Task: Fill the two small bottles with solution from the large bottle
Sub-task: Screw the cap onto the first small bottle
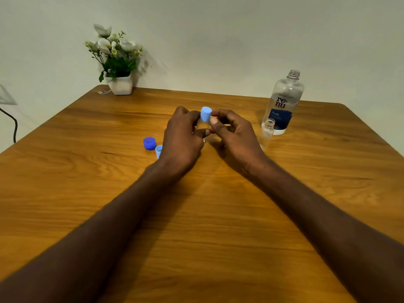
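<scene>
My left hand point(182, 136) grips the clear body of a small bottle point(203, 126) at the table's middle. My right hand point(234, 133) pinches the light blue cap point(206, 114) sitting on that bottle's top. A second small clear bottle point(267, 133) stands uncapped just right of my right hand. Behind it the large clear bottle point(283, 103) with a dark blue label stands upright with no cap on. A dark blue cap point(149, 143) lies upside down left of my left wrist, and a light blue cap point(159, 150) lies beside it, partly hidden by my hand.
A white pot of artificial flowers point(119, 62) stands at the wooden table's point(196, 215) far left corner against the wall. A dark cable point(13, 125) hangs beyond the left edge. The table's right edge runs diagonally near the large bottle.
</scene>
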### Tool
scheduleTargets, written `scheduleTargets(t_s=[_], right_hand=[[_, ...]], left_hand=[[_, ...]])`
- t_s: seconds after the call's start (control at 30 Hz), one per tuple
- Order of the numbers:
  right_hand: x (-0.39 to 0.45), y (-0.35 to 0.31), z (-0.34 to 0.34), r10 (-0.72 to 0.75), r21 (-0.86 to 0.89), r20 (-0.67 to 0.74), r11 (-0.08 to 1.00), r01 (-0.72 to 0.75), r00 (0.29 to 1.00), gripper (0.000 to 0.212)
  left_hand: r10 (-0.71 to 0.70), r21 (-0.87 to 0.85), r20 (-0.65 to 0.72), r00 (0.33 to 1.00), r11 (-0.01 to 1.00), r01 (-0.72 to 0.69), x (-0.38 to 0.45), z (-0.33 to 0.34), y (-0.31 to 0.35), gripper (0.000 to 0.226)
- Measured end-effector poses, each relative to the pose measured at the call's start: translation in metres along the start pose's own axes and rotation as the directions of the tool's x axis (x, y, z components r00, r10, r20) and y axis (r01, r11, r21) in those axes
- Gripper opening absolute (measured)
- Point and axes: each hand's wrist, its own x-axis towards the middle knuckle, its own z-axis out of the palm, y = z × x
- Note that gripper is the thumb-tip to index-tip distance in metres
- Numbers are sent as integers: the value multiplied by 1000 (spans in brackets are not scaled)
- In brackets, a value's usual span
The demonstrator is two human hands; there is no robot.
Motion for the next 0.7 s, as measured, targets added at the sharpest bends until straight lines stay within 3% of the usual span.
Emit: scheduleTargets(t_s=[0.17, 0.47, 0.6, 0.7], right_hand=[[-2, 2, 3, 28, -109, 39, 994, -24, 999, 34], [-7, -7, 1, 27, -279, 78, 960, -4, 997, 53], [-12, -12, -2, -124, -321, -49, 942, 102, 991, 58], [-16, -17, -5, -323, -352, -146, 900, 256, 935, 46]], left_hand=[[37, 89, 40, 999, 995, -40, 2, -7, -1, 11], [4, 27, 98, 995, 1000, -7, 5, -28, 2, 41], [10, -56, 122, 992, 998, -4, 8, -37, 2, 43], [45, -127, -30, 999, 991, -48, 11, -46, 1, 20]])
